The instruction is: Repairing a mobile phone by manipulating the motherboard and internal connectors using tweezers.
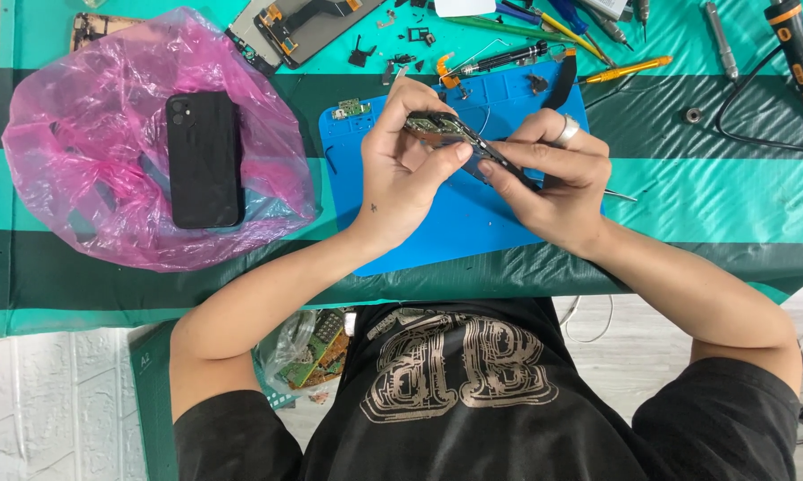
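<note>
Fingers of left hand (401,169) and right hand (553,183) grasping circuit board (439,127), blue mat (437,223), green-striped table cover (713,205)

**Clearance: open on the right, blocked left and far edge**

Bare counter (713,205) right of the blue mat (437,223) allows passage. The far edge is cluttered with screwdrivers (624,69), loose small parts (401,53) and a cable (749,98). Toward the left edge, a pink bag (81,142) carrying a black phone (204,160) obstructs.
</note>
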